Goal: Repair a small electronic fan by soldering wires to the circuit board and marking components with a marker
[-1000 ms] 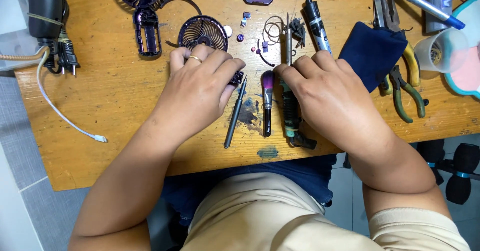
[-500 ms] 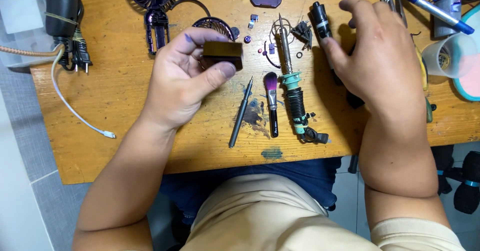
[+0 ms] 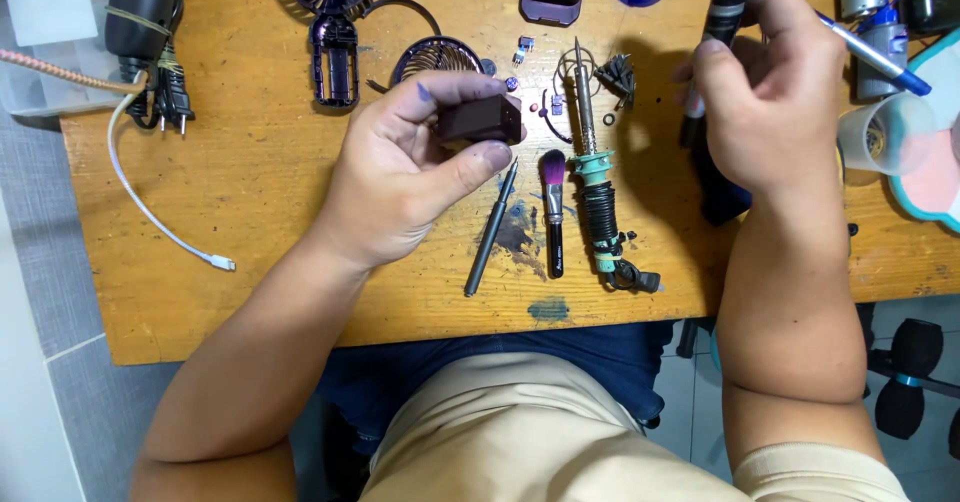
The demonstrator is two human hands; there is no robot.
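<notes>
The left hand holds a small dark rectangular block just above the wooden table, its fingers narrowed around it: thumb under the long edge, index finger across the top. The block looks rigid, light and smooth-sided, so it probably sits safest pinched by its two long faces, as here; a grip on the corners alone could let it twist out. The right hand is raised over the far right of the table, fingers wrapped around a black cylindrical tool that stands nearly upright. Below the block lie a slim grey pick, a small brush with a purple tip and a soldering iron with a teal collar, side by side. A round fan grille rests just beyond the left hand.
</notes>
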